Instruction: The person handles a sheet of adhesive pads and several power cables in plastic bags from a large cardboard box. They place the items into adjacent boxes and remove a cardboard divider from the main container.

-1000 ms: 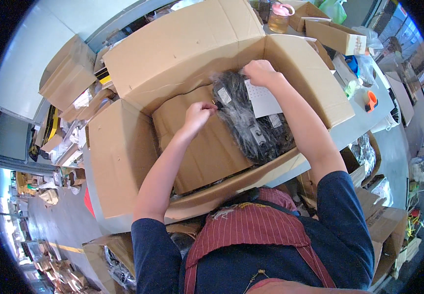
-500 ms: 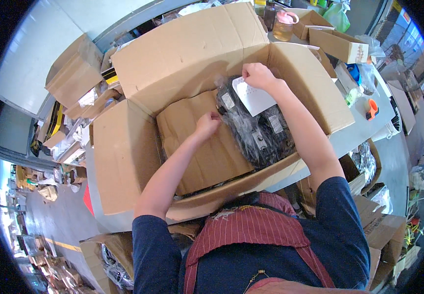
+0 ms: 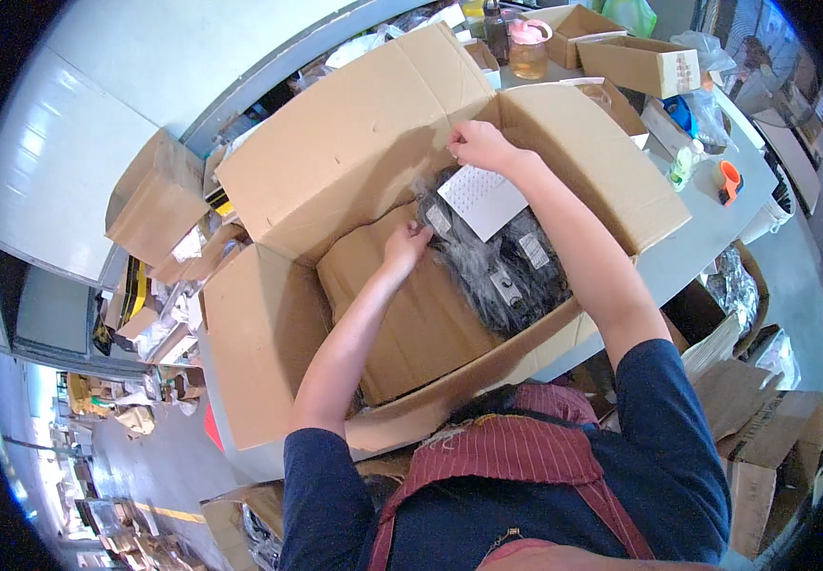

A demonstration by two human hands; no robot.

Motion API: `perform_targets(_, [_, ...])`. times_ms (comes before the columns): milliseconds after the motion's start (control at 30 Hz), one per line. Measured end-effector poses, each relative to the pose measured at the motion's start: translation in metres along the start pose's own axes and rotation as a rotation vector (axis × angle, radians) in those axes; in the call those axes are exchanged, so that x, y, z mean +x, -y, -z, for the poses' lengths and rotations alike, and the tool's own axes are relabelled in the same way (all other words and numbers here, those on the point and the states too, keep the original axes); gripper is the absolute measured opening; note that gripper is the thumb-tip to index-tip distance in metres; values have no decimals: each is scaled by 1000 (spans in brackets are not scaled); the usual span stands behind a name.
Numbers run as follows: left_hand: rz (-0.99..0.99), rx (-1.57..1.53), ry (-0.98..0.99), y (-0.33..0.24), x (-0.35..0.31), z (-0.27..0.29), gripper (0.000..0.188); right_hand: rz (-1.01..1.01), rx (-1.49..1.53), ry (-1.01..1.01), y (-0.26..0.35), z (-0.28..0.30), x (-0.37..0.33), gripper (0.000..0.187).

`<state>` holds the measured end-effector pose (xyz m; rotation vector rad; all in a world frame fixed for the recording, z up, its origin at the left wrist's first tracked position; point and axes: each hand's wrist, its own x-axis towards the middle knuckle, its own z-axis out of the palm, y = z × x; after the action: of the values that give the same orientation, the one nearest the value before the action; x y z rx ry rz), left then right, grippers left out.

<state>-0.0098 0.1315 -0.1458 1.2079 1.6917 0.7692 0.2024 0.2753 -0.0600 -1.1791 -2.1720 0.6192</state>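
Inside a large open cardboard box (image 3: 611, 157), a brown cardboard sheet (image 3: 411, 319) lies on the left part of the contents. Clear plastic bags (image 3: 502, 276) with dark items and white labels fill the right part. A white printed sheet of paper (image 3: 487, 203) rests on these bags. Above the paper's upper edge is my right hand (image 3: 483, 147), its fingers closed; whatever they may hold is hidden. My left hand (image 3: 405, 249) is over the cardboard sheet, thumb and fingertips pinched at the near-left edge of a plastic bag.
The box stands on a grey table (image 3: 664, 271). To its right are an orange tape dispenser (image 3: 728, 181) and a small clear bottle (image 3: 685, 164). A jug with a pink lid (image 3: 528, 49) and small cartons (image 3: 640, 65) stand behind. Another carton (image 3: 156, 195) is at the left.
The paper has gone from hanging in my right hand to lying on the bags. My left hand now meets the bag's edge. The whole view has shifted and turned slightly.
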Motion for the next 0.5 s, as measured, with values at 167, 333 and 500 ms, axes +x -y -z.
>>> perform_targets(167, [75,225,-117,15,73,-6,90,4,82,-86,12,-11,3,18])
perform_targets(333, [22,81,-180,31,93,-21,97,96,-13,-117,10,-8,4,22])
perform_targets(500, [186,-117,-150,-48,1,-9,62,1,54,-197,5,-1,-3,34])
